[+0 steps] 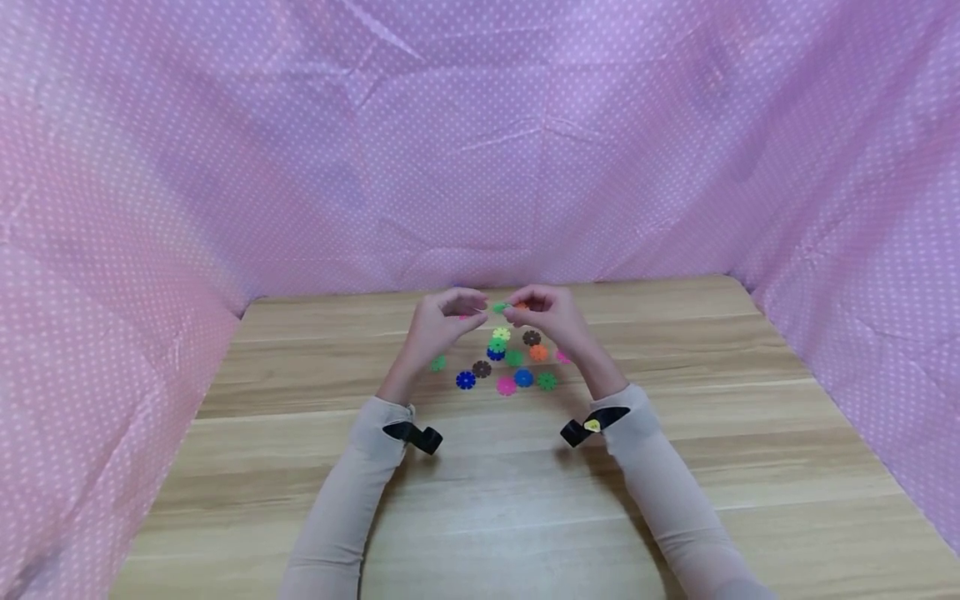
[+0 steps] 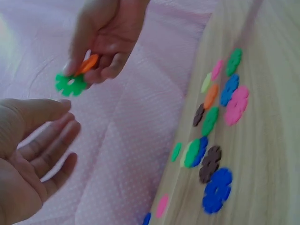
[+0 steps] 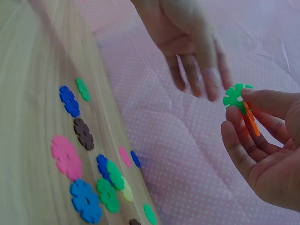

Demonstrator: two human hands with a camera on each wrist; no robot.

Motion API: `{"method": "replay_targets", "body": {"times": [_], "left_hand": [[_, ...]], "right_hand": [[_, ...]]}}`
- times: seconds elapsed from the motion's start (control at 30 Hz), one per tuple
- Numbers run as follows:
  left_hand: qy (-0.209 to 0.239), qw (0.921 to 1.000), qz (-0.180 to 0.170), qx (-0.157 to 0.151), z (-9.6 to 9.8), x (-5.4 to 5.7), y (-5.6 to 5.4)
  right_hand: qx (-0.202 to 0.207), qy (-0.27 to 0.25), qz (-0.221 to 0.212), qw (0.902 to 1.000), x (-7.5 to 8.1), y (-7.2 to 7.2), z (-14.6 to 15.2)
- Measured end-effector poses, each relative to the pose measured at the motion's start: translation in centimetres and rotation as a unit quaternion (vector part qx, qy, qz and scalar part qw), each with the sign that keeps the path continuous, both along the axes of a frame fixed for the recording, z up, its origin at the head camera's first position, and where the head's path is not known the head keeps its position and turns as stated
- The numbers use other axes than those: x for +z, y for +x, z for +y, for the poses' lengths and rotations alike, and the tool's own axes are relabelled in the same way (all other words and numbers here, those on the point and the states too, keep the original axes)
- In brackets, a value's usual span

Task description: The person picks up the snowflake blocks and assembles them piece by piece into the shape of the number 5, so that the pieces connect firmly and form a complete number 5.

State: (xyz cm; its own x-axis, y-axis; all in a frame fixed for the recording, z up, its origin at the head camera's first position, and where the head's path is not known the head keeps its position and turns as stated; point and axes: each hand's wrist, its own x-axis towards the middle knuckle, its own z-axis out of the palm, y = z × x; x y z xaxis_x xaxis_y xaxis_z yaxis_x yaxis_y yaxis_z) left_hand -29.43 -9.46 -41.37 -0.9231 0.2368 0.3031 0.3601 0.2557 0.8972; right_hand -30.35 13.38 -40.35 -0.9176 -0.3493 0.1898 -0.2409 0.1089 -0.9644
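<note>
Above the table's far part, my right hand point(image 1: 551, 317) pinches a green notched disc point(image 3: 233, 97) between thumb and fingers. An orange notched disc point(image 3: 252, 119) stands at an angle to the green one, the two joined at their slots, as the right wrist view shows. Facing it, my left hand point(image 1: 442, 323) has its fingers loosely bent and holds nothing. In the left wrist view, the left fingertips point(image 2: 70, 126) are close to the green disc but apart from it.
Several notched discs lie flat below the hands, among them a dark blue disc point(image 1: 466, 380), a pink disc point(image 1: 507, 386) and a brown disc point(image 1: 482, 369). Some overlap. The wooden table point(image 1: 480, 500) ends at a pink dotted cloth point(image 1: 480, 167) behind and on both sides.
</note>
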Motion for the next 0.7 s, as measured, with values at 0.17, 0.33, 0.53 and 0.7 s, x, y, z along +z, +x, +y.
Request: {"method": "replay_targets", "body": {"times": [0.17, 0.33, 0.53, 0.7], "left_hand": [[-0.056, 0.998, -0.031, -0.001, -0.9, -0.2, -0.5], [-0.138, 0.987, -0.076, -0.032, -1.2, -1.9, -0.7], [-0.259, 0.9609, -0.075, -0.063, -0.9, -3.9, -0.6], [-0.336, 0.936, -0.069, -0.079, -0.5, -4.7, -0.3]], "right_hand": [[-0.013, -0.002, 0.012, 0.9998, 0.3, -0.7, 1.2], [-0.016, -0.01, 0.001, 0.9998, 0.4, -1.1, 2.4], [-0.012, -0.034, -0.01, 0.9993, 0.2, -1.3, 3.3], [-0.008, -0.042, -0.019, 0.9989, 0.4, -1.0, 3.6]]}}
